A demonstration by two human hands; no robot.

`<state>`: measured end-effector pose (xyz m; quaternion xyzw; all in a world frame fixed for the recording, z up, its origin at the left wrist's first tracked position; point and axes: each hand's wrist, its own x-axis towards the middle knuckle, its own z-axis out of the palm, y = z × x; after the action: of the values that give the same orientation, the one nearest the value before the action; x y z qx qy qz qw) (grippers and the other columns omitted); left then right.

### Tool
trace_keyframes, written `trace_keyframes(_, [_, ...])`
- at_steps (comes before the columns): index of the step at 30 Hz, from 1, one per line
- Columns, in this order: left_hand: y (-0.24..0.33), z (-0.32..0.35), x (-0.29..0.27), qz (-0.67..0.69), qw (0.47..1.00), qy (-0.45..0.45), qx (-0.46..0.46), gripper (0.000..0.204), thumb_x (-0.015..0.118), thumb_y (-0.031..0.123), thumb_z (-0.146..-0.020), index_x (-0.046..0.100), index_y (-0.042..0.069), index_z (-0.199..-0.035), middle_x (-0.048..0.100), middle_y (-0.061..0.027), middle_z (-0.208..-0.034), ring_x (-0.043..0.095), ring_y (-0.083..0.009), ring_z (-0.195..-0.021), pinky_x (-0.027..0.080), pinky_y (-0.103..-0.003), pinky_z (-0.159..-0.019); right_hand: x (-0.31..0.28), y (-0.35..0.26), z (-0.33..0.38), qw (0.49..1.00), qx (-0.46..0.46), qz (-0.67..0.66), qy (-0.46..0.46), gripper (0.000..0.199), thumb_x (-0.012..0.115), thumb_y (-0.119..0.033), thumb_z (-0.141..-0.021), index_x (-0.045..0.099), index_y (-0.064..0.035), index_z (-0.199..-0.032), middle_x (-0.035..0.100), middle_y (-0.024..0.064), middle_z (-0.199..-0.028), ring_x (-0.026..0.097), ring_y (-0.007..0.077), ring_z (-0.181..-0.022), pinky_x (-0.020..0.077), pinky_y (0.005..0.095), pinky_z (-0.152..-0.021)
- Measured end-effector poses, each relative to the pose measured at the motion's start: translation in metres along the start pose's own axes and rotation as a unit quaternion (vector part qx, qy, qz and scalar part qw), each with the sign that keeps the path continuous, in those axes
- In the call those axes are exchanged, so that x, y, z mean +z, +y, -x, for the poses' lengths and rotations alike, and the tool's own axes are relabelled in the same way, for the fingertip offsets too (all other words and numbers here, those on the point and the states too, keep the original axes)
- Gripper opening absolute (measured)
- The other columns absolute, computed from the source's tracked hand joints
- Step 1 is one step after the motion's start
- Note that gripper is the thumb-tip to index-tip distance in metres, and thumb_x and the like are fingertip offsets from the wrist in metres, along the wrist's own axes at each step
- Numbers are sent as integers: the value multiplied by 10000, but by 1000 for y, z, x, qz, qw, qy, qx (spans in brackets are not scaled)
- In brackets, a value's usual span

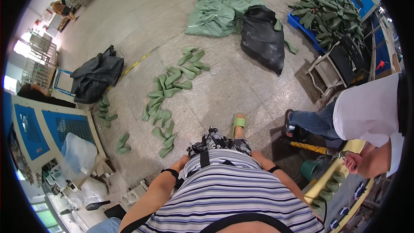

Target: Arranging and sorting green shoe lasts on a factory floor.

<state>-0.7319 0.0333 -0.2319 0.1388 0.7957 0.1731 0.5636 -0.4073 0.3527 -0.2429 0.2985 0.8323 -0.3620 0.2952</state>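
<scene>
Green moulded soles [172, 80] lie scattered on the floor [241, 82] ahead. Both hands sit hidden against the striped shirt [224, 190]; finger state cannot be told. Bend low, gathering the nearest soles first.

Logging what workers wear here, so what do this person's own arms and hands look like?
Both forearms are bare, with no sleeves showing. A black band circles the left wrist and a thinner black one the right wrist. The hands themselves are hidden against the striped top.

Both hands are tucked in at the waist, hidden by the striped shirt. Closest stuff: pale green shoe pieces [166, 99] scattered loose across the concrete floor [241, 86], lying flat, in a ragged trail.
</scene>
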Motion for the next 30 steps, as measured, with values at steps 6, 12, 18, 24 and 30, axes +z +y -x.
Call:
trace_keyframes(6, [71,-40,4,-39,998,50,16,381,645,277,-771,679,-47,-968,662,-279,-953,673,-333,-884,493,-426,-738,-131,38,-66,993,-52,-94,-49,402,492,-387,-905,657,-49,-1046,645,223,-1074,608,415,-981,486,451,-826])
trace_keyframes(12, [190,-79,-19,-4,989,136,51,359,626,286,-786,677,-33,-942,654,-285,-931,659,-377,-906,494,-417,-766,-229,55,-129,985,-74,-80,-132,390,505,-353,-902,684,-27,-1018,667,223,-1020,625,397,-935,491,442,-795])
trace_keyframes(18, [215,-94,-42,65,983,171,-16,376,638,331,-782,702,3,-954,675,-247,-906,667,-357,-909,503,-416,-781,-295,54,-222,978,-127,13,-167,369,535,-305,-867,673,-28,-1069,647,228,-1089,609,393,-1013,477,445,-860])
trace_keyframes(24, [189,-199,-85,450,889,30,-83,386,591,313,-827,694,9,-1041,674,-245,-999,668,-346,-921,515,-406,-796,-404,9,-290,977,-109,-54,-176,378,552,-333,-864,663,-51,-1089,643,230,-1093,610,380,-1050,480,433,-862])
trace_keyframes(30, [378,-252,-262,165,975,138,-53,285,590,224,-836,693,-20,-941,679,-139,-735,670,-241,-735,531,-360,-666,-501,-3,-361,985,4,-98,-141,385,545,-337,-882,649,-18,-1070,638,251,-1087,601,393,-1041,473,430,-873])
